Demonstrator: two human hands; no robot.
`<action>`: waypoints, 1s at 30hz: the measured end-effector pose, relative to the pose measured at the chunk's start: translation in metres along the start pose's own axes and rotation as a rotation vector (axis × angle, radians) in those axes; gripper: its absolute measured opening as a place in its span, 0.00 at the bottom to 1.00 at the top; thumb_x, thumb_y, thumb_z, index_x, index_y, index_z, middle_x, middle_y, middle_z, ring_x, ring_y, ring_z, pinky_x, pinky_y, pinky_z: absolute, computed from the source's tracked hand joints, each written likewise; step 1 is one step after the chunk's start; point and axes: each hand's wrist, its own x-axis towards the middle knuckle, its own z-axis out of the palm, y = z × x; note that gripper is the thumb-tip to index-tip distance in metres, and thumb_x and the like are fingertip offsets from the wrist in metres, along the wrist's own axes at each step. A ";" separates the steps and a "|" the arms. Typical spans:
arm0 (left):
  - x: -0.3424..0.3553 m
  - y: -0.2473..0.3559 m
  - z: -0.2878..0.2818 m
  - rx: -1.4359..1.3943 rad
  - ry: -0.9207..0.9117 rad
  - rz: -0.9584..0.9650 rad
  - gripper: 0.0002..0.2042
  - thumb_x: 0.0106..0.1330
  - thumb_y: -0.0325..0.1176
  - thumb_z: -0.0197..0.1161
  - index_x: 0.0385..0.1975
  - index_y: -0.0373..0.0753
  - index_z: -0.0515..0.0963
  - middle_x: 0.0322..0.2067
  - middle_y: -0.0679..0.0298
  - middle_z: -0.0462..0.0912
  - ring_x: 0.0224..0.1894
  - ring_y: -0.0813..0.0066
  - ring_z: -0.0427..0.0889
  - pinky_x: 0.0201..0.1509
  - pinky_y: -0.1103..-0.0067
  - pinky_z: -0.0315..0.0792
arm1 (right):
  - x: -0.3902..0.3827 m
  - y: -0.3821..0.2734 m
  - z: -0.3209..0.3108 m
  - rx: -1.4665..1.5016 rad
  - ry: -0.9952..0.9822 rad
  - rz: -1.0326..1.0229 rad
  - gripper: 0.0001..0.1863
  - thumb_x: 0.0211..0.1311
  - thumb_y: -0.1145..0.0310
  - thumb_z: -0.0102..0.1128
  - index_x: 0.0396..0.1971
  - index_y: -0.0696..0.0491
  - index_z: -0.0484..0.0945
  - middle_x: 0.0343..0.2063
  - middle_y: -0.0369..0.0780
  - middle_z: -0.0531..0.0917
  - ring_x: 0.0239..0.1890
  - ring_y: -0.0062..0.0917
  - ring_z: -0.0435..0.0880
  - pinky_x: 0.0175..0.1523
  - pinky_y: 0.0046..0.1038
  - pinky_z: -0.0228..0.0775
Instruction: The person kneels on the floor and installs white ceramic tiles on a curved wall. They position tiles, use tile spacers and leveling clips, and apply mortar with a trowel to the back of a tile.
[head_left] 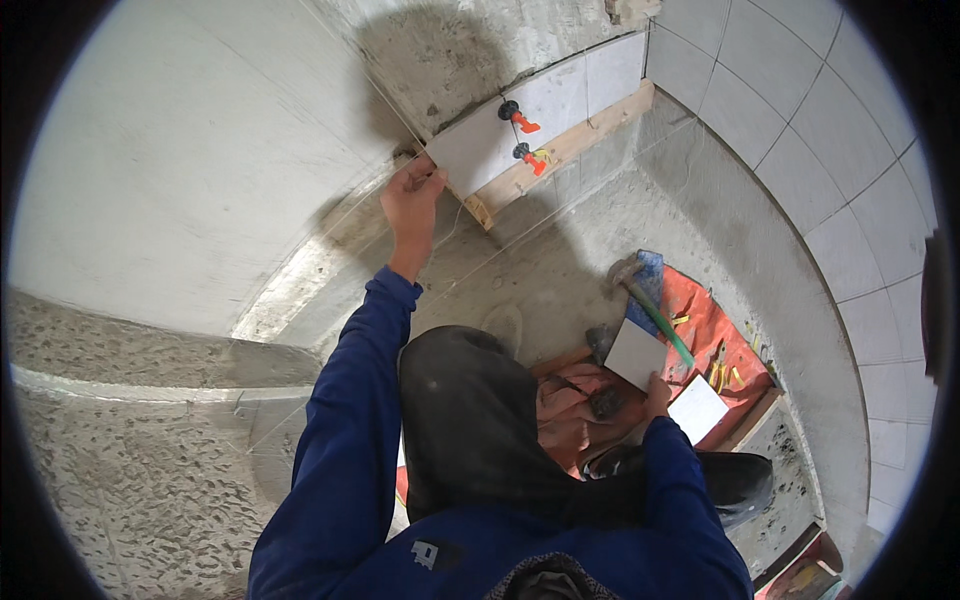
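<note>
My left hand (411,206) is raised at the near left end of a row of white wall tiles (475,150). Its thumb and fingers are pinched together beside the tile edge, and whatever is between them is too small to make out. Low on the right, my right hand (657,396) grips the lower corner of a loose square tile (635,354). Two black leveling clips with orange handles, an upper one (518,116) and a lower one (528,157), sit on a joint of the row. A wooden batten (560,154) runs along the tiles' lower edge.
On a crumpled red sheet (583,408) lie a hammer with a green handle (660,322), a black-headed mallet (600,343), another white tile (698,408) and several yellow pieces (720,371). Thin strings cross near the left hand. A tiled wall (800,150) curves along the right.
</note>
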 end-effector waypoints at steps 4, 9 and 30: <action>0.006 -0.004 0.006 -0.044 0.042 0.072 0.12 0.59 0.26 0.69 0.41 0.30 0.79 0.31 0.67 0.82 0.32 0.83 0.77 0.35 0.85 0.71 | 0.009 0.006 0.009 0.322 0.036 0.090 0.27 0.54 0.53 0.56 0.39 0.67 0.81 0.35 0.55 0.84 0.42 0.44 0.84 0.49 0.39 0.73; 0.011 -0.007 0.010 -0.083 0.105 0.092 0.10 0.57 0.24 0.71 0.37 0.30 0.81 0.29 0.67 0.82 0.29 0.84 0.76 0.34 0.85 0.71 | 0.012 0.002 0.015 0.458 0.030 0.267 0.28 0.50 0.54 0.57 0.39 0.67 0.81 0.38 0.58 0.83 0.44 0.48 0.83 0.49 0.41 0.72; 0.014 -0.010 0.011 -0.024 0.215 0.043 0.09 0.56 0.28 0.72 0.32 0.30 0.83 0.25 0.66 0.81 0.27 0.83 0.75 0.34 0.84 0.69 | 0.044 -0.391 -0.312 0.985 0.483 -0.779 0.14 0.63 0.64 0.59 0.40 0.61 0.81 0.33 0.41 0.84 0.36 0.20 0.79 0.44 0.24 0.70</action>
